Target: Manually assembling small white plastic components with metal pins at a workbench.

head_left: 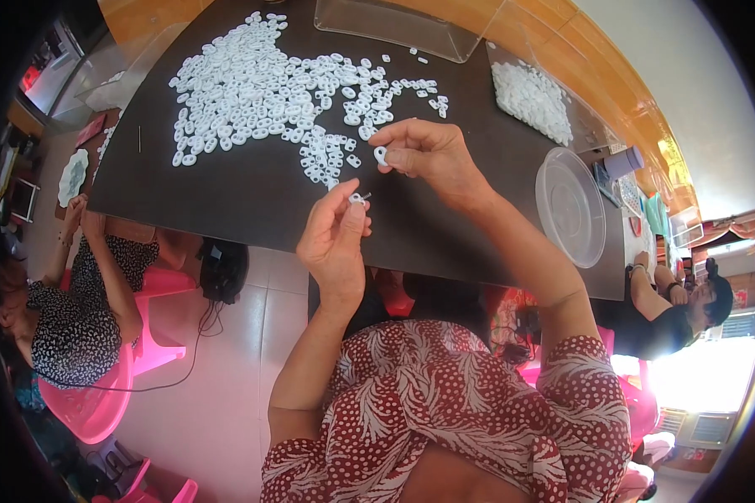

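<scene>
My left hand (335, 239) is closed near the table's front edge, thumb and fingers pinching a small white plastic piece (357, 199). A thin metal-coloured tip sticks out of that piece toward the right. Slightly farther away and to the right, my right hand (434, 159) pinches a white oval ring piece (381, 156) between thumb and forefinger. The two pieces are apart. Just beyond my hands lies a group of smaller white pieces with holes (322, 157). Behind it spreads a big heap of white oval rings (239, 92).
A clear bin of small white pieces (532, 102) stands at the far right, near a round clear lid (570, 208) and a purple cup (622, 162). Another clear tray (394, 29) is at the back. One person (84, 310) sits left, another (688, 306) right.
</scene>
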`<state>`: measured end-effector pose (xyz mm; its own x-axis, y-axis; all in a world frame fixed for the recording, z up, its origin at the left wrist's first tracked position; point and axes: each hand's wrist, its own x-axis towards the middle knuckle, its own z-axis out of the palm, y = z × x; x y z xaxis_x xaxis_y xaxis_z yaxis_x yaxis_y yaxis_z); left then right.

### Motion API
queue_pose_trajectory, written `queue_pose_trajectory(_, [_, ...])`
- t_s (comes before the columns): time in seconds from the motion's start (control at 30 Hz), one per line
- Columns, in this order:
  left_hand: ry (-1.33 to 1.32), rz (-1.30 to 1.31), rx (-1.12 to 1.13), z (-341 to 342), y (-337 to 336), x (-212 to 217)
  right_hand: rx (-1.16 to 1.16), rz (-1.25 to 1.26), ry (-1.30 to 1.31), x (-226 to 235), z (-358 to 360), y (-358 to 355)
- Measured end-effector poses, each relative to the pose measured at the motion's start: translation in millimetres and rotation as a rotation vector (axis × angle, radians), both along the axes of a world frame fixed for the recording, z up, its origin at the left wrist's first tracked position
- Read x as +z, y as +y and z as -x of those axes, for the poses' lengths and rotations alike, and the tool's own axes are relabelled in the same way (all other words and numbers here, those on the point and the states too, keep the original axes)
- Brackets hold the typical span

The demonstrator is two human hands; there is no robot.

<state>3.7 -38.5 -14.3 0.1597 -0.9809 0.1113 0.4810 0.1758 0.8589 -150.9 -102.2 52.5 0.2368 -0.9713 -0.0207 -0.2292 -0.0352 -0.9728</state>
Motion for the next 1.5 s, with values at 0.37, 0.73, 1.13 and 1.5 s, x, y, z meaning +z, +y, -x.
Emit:
queue_pose_trajectory(0.37, [0.091, 0.001, -0.003, -5.5, 18.1, 20.9, 0.032, -0.059, -0.120, -14.8, -0.4, 42.3])
queue_pose_trajectory(0.73, [0.063, -0.034, 0.002, -3.5, 34.5, 18.2, -0.019, -0.084, -0.159, -18.2, -4.1, 59.9])
queue_pose_trajectory(1.13, [0.010, -0.021, -0.001, -0.8, 44.1, 13.4, -0.038, -0.082, -0.143, -11.5, -9.4, 73.3])
queue_pose_trajectory(1.5, [-0.058, -0.047, 0.048, 0.7, 46.2, 13.2, -0.089, 0.022, -0.155, -14.4, -22.2, 79.0])
